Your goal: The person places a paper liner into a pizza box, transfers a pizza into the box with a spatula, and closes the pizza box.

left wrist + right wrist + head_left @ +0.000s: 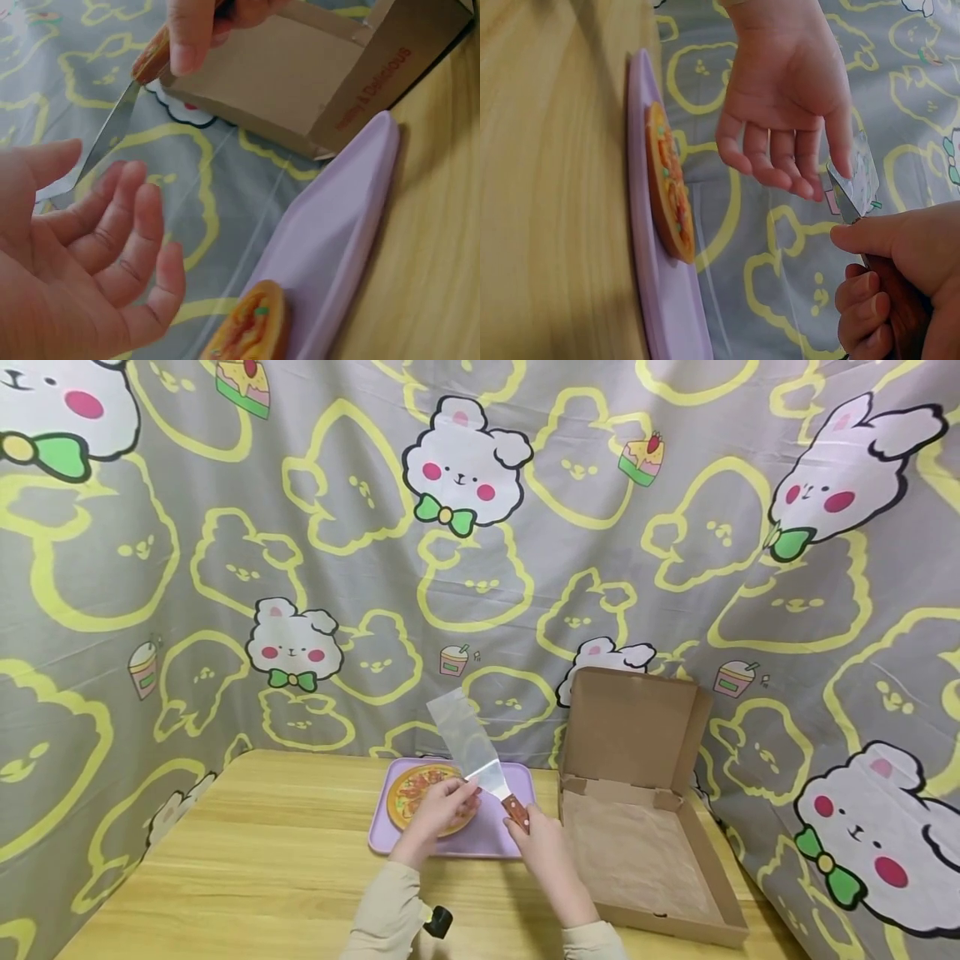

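Note:
My right hand (543, 847) grips the brown riveted handle (515, 812) of a metal spatula (459, 722). Its flat blade points up and away to the left, raised above the tray. Beside the blade's lower end is my left hand (438, 812), palm up in the left wrist view with its fingers loosely bent and spread from the thumb. In the right wrist view, the left thumb overlaps the blade edge. Below the hands, a round toy-like pizza (405, 797) lies on the left part of a lilac tray (498, 843); the left hand partly hides it in the head view.
An open cardboard pizza box (637, 852) stands right of the tray, its lid (633, 727) upright at the back. Tray and box rest on a wooden table (262, 843). A grey patterned curtain (375, 568) hangs behind and around it.

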`<control>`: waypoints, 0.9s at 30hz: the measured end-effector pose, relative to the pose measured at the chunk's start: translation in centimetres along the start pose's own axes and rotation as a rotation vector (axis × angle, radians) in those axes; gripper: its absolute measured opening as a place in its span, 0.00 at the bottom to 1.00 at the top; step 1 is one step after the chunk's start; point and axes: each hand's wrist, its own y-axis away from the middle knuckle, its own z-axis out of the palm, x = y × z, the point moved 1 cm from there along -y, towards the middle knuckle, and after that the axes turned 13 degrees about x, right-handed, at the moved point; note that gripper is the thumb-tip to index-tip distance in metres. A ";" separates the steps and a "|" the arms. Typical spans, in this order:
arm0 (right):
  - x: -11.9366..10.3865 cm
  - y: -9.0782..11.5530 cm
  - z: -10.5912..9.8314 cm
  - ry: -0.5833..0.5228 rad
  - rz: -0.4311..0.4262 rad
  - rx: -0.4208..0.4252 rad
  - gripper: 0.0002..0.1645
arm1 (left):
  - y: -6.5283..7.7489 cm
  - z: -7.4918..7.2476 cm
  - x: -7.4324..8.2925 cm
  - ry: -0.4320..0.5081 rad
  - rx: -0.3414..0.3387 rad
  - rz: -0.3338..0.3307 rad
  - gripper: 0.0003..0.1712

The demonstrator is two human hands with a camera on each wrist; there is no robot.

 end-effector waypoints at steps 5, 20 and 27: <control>0.4 -0.4 -0.8 -0.061 0.066 -0.028 0.15 | 0.3 -1.4 1.2 -0.119 0.013 0.079 0.20; 2.2 -1.9 -3.2 -0.037 0.153 -0.055 0.15 | -0.2 -7.4 4.5 -0.194 0.225 0.190 0.20; 2.9 -2.3 -4.4 -0.024 0.142 -0.051 0.13 | -0.6 -10.3 3.9 -0.284 0.273 0.220 0.21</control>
